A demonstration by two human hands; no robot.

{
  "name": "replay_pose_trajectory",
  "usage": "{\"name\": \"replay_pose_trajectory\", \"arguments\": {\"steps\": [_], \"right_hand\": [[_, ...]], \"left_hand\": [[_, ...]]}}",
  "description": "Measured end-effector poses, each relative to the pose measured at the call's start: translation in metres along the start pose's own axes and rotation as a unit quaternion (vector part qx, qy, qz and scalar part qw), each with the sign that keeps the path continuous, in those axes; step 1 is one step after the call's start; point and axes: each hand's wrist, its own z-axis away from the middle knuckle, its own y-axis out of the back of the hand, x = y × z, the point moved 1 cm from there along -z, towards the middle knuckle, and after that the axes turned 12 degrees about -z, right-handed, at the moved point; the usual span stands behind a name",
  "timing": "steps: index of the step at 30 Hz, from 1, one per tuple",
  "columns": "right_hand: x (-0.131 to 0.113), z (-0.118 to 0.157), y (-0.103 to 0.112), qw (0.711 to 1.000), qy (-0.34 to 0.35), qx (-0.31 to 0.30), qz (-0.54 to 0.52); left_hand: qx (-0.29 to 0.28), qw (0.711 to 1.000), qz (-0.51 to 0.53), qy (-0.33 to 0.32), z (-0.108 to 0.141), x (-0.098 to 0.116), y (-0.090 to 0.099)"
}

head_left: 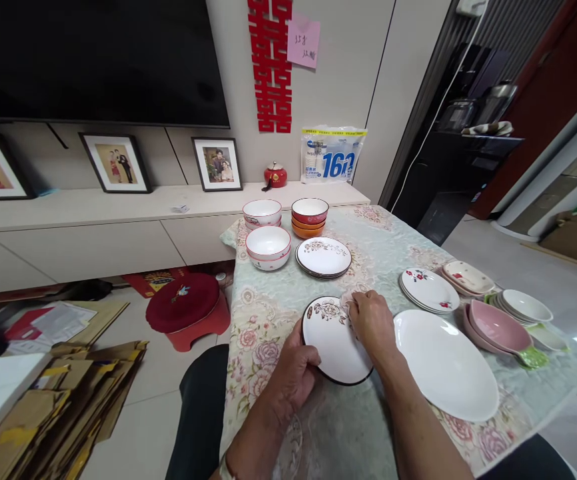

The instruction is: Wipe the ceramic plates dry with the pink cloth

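Note:
A white plate [336,347] with a dark rim and brown flowers is tilted up over the table in front of me. My left hand [296,363] grips its left edge, thumb on top and fingers underneath. At the upper right rim, my right hand [372,323] pinches a crumpled whitish tissue or cloth [347,303] against the plate's face. Just beyond lies a stack of matching plates [324,257]. A large white oval platter [446,367] rests right of my right forearm.
Stacked white bowls [268,245] and red and orange bowls [309,212] stand at the back. Small flowered plates [428,290], pink leaf-shaped bowls [499,325] and white bowls [526,305] sit at the right. A red stool [183,303] and flattened cardboard [68,400] are left of the table.

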Motion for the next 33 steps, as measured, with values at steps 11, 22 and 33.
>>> {"name": "replay_pose_trajectory", "arguments": {"steps": [11, 22, 33], "right_hand": [[-0.038, 0.007, -0.02, 0.984, 0.126, -0.053, -0.118], [-0.018, 0.008, -0.008, 0.958, 0.143, -0.145, -0.2], [-0.032, 0.015, -0.003, 0.925, 0.226, -0.199, -0.231]], "left_hand": [[-0.018, 1.0, 0.017, -0.015, -0.001, -0.001, 0.001], [-0.019, 1.0, 0.005, -0.02, -0.003, -0.001, 0.004], [-0.04, 0.999, -0.004, -0.027, -0.002, -0.001, 0.004]]}}
